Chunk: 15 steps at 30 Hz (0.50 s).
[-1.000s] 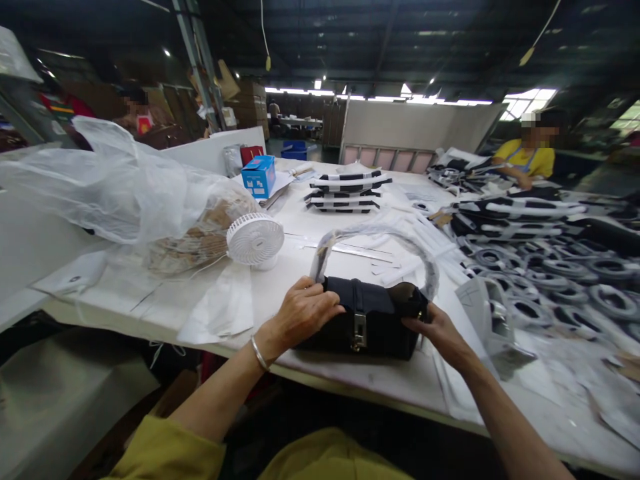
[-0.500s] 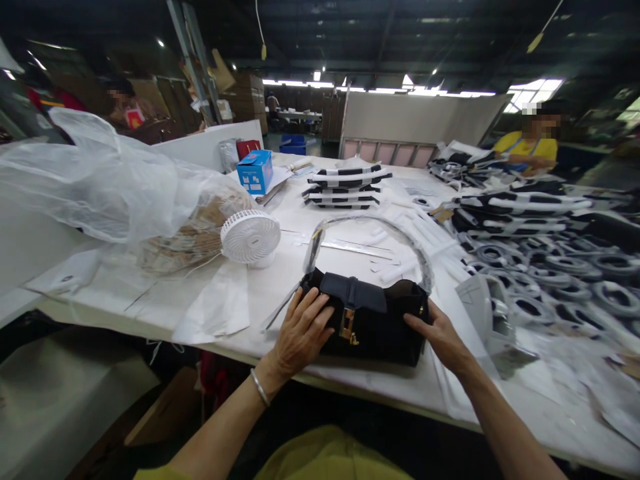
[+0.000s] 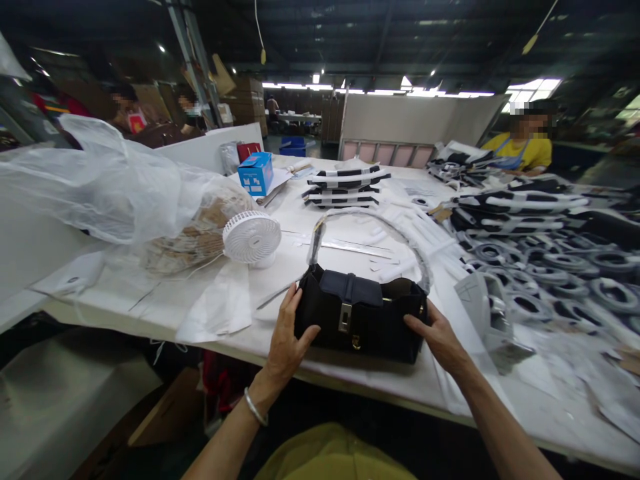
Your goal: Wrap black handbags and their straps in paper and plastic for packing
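Observation:
A black handbag [image 3: 380, 327] stands near the table's front edge, its short flap strap and metal clasp [image 3: 345, 317] facing me. Its handle [image 3: 375, 212], wrapped in clear plastic, arches up behind it. My left hand [image 3: 289, 337] grips the bag's left end, thumb on the front and fingers along the side. My right hand [image 3: 440, 333] holds the right end, thumb on the front panel and the other fingers hidden behind. A small gold fitting [image 3: 356, 342] shows below the clasp.
A white fan [image 3: 251, 237] stands left, beside a plastic-wrapped bundle [image 3: 200, 227]. Wrapped black-and-white pieces [image 3: 347, 187] are stacked behind the bag. At right are a tape dispenser [image 3: 483, 307] and many coiled grey straps [image 3: 530, 307]. A co-worker in yellow [image 3: 525, 153] is at the far right.
My left hand has slid from the bag's front near the clasp to its left end. The clasp strap now hangs flatter against the front. My right hand stays at the right end.

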### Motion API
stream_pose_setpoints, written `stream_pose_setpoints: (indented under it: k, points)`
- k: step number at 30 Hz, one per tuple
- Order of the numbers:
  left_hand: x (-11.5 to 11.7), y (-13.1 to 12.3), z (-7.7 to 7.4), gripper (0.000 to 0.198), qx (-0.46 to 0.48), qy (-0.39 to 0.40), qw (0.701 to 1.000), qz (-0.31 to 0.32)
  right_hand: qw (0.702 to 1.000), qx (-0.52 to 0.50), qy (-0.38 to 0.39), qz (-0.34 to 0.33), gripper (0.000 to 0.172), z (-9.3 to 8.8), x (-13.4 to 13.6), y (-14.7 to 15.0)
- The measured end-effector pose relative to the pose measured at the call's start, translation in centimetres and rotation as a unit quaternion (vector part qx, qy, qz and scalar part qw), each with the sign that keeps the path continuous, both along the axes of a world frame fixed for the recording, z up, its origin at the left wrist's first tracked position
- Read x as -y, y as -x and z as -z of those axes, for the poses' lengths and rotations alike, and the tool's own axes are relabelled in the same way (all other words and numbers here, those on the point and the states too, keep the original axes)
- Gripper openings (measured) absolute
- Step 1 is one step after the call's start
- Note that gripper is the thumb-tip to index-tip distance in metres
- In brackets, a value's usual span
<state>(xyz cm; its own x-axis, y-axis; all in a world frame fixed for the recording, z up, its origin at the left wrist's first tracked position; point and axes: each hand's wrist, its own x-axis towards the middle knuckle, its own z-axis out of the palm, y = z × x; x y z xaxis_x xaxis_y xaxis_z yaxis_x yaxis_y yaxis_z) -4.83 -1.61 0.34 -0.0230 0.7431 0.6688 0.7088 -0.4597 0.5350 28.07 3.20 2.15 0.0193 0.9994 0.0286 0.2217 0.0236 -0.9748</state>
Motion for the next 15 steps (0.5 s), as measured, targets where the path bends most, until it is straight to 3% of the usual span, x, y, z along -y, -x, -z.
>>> stream_pose_setpoints:
  k: [4,6,8,10,12,15]
  points:
    - [0.0,0.0,0.1,0.061,0.019,-0.044,0.999,-0.022,0.999,0.02,-0.038,0.006,0.069,1.0,0.0,-0.4]
    - [0.5,-0.1,0.4,0.057,-0.009,-0.08,0.996,-0.031,0.99,0.069,-0.109,0.057,0.072,0.8,0.4,-0.3]
    - [1.1,-0.3,0.5,0.052,-0.053,-0.105,0.993,-0.019,0.953,0.143,-0.229,0.141,0.067,-0.2,1.6,0.2]
    - [1.7,-0.8,0.1,0.047,-0.091,-0.12,0.989,-0.002,0.891,0.216,-0.358,0.176,0.05,-1.8,3.2,1.1]
    - [2.0,-1.4,-0.7,0.043,-0.121,-0.133,0.984,0.005,0.849,0.266,-0.444,0.109,0.026,-3.4,5.1,2.6]
    - [2.0,-2.3,-2.2,0.038,-0.153,-0.155,0.976,-0.002,0.837,0.303,-0.451,-0.072,0.013,-4.2,7.3,5.5]
